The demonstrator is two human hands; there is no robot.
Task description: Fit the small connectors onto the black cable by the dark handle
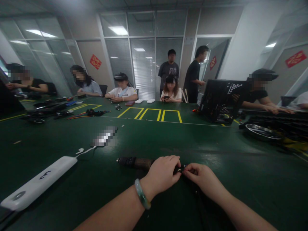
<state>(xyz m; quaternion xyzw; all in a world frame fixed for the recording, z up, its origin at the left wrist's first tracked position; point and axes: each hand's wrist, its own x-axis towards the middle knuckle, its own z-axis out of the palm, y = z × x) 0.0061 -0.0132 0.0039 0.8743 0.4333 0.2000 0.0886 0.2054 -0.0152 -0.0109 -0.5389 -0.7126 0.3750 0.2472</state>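
- While the left grip [160, 175] and right grip [202, 179] pinch a small black connector [179, 169] between them, it sits centrally near the close edge of the worktop [240, 183].
- A dark cylindrical part [133, 162] extends leftward from it, its long axis running across the worktop, nearer the left grip.

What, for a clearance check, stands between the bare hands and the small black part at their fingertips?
Nothing visible: the left hand and right hand both touch the small black part. The dark cylinder lies beyond the left hand, not between.
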